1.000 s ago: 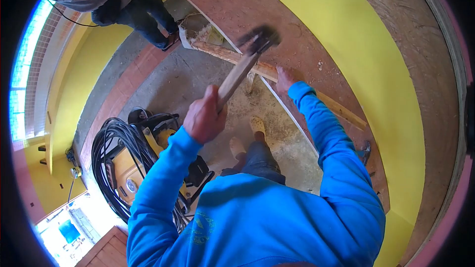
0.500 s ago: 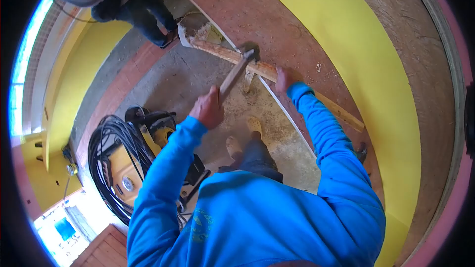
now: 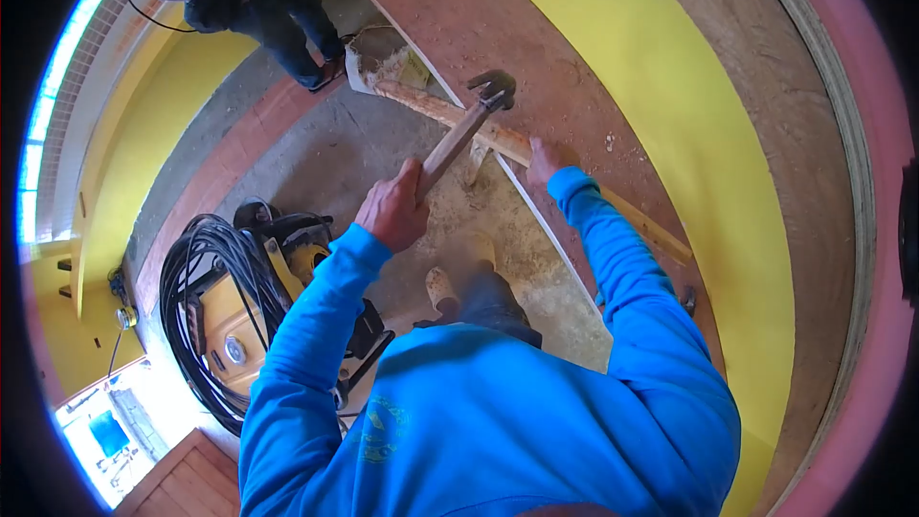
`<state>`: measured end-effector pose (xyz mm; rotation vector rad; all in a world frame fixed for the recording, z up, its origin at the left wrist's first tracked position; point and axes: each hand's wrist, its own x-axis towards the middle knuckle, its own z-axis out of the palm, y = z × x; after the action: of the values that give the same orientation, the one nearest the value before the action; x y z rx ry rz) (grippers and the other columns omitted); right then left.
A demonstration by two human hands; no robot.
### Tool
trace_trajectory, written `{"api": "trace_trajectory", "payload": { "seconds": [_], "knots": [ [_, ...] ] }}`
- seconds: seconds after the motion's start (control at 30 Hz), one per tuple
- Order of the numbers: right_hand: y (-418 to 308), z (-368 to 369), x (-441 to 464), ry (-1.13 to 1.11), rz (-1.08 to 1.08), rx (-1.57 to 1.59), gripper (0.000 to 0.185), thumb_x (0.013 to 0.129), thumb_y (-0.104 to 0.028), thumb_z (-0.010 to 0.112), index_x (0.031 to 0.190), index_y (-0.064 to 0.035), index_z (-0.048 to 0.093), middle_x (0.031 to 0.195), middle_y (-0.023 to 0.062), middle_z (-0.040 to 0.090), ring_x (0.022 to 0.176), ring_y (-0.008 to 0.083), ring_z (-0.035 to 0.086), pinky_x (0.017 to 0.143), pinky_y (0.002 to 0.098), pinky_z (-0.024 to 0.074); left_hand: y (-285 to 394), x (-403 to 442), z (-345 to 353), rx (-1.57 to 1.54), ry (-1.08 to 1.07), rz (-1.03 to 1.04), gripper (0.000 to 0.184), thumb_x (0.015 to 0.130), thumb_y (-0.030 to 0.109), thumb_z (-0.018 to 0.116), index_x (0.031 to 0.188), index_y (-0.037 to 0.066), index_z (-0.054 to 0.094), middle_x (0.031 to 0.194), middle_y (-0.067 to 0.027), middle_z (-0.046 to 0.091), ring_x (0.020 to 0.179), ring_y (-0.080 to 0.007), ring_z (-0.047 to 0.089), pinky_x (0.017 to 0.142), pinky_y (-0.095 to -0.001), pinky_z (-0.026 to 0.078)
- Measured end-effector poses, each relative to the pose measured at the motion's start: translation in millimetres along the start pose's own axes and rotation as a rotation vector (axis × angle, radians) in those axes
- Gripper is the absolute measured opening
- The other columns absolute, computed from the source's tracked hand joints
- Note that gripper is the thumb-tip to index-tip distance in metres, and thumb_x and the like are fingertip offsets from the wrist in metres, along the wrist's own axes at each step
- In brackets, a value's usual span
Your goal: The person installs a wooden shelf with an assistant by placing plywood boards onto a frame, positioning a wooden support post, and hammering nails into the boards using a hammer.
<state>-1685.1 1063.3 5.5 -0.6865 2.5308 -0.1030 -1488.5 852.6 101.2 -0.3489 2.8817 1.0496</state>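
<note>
My left hand [image 3: 394, 208] is closed around the wooden handle of a claw hammer [image 3: 450, 148]. The hammer's dark metal head is raised above a long strip of wood [image 3: 421, 103]. My right hand [image 3: 546, 162] grips that strip near its middle, and part of the wood passes under my sleeve and out toward the yellow wall. The strip lies across the pale edge of a reddish-brown board surface [image 3: 574, 86]. Below the strip a short light piece of wood [image 3: 477, 165] shows; how it is joined cannot be made out.
At upper left a person [image 3: 268, 10] stands in dark trousers near a pale sack [image 3: 369, 72]. To my left sits a yellow machine [image 3: 235, 330] with coiled black cable [image 3: 187, 278]. A curved yellow wall [image 3: 651, 67] runs along the right.
The hammer's head has lifted slightly up and to the right, away from the strip. My right hand keeps its hold on the wood. The view has shifted a little.
</note>
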Motion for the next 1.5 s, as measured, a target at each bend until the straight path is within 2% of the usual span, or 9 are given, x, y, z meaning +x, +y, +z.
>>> {"api": "trace_trajectory", "payload": {
  "seconds": [0.1, 0.2, 0.33, 0.43, 0.63, 0.8, 0.97, 1.33, 1.5],
  "knots": [
    [7, 15, 12, 0.038, -0.032, 0.116, 0.051, 0.069, -0.013, 0.066, 0.115, -0.0006, 0.049, 0.099, 0.0273, 0.061, 0.094, 0.0415, 0.060, 0.080, 0.0461, 0.0496, 18, -26, -29, -0.115, 0.108, -0.019, 0.030, 0.073, 0.008, 0.059, 0.099, 0.004, 0.045, 0.066, -0.0234, 0.055, 0.066, -0.0444, 0.057, 0.056, -0.0477, 0.044],
    [24, 72, 23, 0.374, -0.148, 0.169, 0.050, 0.071, -0.013, 0.063, 0.117, -0.0008, 0.049, 0.101, 0.0271, 0.061, 0.093, 0.0410, 0.060, 0.078, 0.0475, 0.0495, 12, -80, -34, -0.227, 0.286, -0.064, 0.025, 0.072, 0.006, 0.062, 0.094, 0.003, 0.051, 0.063, -0.0170, 0.056, 0.060, -0.0361, 0.060, 0.055, -0.0396, 0.046],
    [-6, -26, 2, 0.118, -0.209, -0.040, 0.044, 0.070, -0.023, 0.063, 0.109, -0.0038, 0.056, 0.094, 0.0266, 0.062, 0.085, 0.0429, 0.061, 0.075, 0.0492, 0.0499, -43, -148, -17, -0.307, 0.475, -0.100, 0.017, 0.071, 0.007, 0.067, 0.084, 0.002, 0.057, 0.064, -0.0107, 0.060, 0.059, -0.0220, 0.062, 0.056, -0.0314, 0.047],
    [-43, -99, -30, 0.199, -0.293, -0.115, 0.041, 0.074, -0.030, 0.064, 0.104, -0.0023, 0.056, 0.084, 0.0250, 0.063, 0.076, 0.0421, 0.061, 0.068, 0.0495, 0.0500, -58, -169, -22, -0.412, 0.523, -0.159, 0.014, 0.071, 0.007, 0.068, 0.079, 0.003, 0.058, 0.064, -0.0086, 0.060, 0.058, -0.0178, 0.060, 0.056, -0.0288, 0.046],
    [-139, -170, -134, 0.857, -0.472, 0.045, 0.049, 0.073, -0.041, 0.070, 0.093, -0.0007, 0.051, 0.080, 0.0208, 0.063, 0.071, 0.0386, 0.063, 0.059, 0.0434, 0.0512, -100, -161, -50, -0.538, 0.471, -0.131, 0.014, 0.073, 0.007, 0.064, 0.080, 0.004, 0.052, 0.060, -0.0050, 0.056, 0.054, -0.0129, 0.056, 0.050, -0.0288, 0.043],
    [-167, -211, -145, 1.375, -0.446, 0.312, 0.047, 0.075, -0.031, 0.073, 0.102, 0.0012, 0.050, 0.077, 0.0194, 0.063, 0.068, 0.0364, 0.064, 0.058, 0.0374, 0.0521, -127, -142, -74, -0.617, 0.347, -0.060, 0.018, 0.073, 0.007, 0.063, 0.084, 0.003, 0.050, 0.058, -0.0041, 0.052, 0.052, -0.0124, 0.051, 0.049, -0.0291, 0.042],
    [-160, -199, -105, 1.682, -0.312, 0.583, 0.062, 0.057, -0.028, 0.087, 0.101, -0.0012, 0.053, 0.080, 0.0081, 0.066, 0.069, 0.0186, 0.065, 0.064, 0.0320, 0.0541, -137, -131, -78, -0.634, 0.258, 0.003, 0.019, 0.072, 0.009, 0.063, 0.082, 0.003, 0.048, 0.058, -0.0047, 0.048, 0.052, -0.0117, 0.049, 0.049, -0.0293, 0.041],
    [-166, -202, -76, 1.605, -0.060, 0.788, 0.057, 0.061, -0.025, 0.086, 0.097, 0.0009, 0.050, 0.083, 0.0095, 0.062, 0.072, 0.0190, 0.060, 0.065, 0.0333, 0.0507, -155, -124, -81, -0.358, 0.034, -0.032, 0.031, 0.068, 0.012, 0.067, 0.093, 0.000, 0.054, 0.066, -0.0141, 0.054, 0.061, -0.0219, 0.055, 0.059, -0.0346, 0.044],
    [-156, -200, -62, 1.679, -0.122, 0.709, 0.055, 0.062, -0.026, 0.085, 0.094, 0.0007, 0.050, 0.081, 0.0100, 0.063, 0.071, 0.0199, 0.061, 0.063, 0.0327, 0.0512, -150, -113, -85, -0.364, -0.005, -0.008, 0.032, 0.067, 0.012, 0.068, 0.094, 0.001, 0.055, 0.066, -0.0145, 0.055, 0.060, -0.0222, 0.056, 0.058, -0.0347, 0.044]
  ]
}}
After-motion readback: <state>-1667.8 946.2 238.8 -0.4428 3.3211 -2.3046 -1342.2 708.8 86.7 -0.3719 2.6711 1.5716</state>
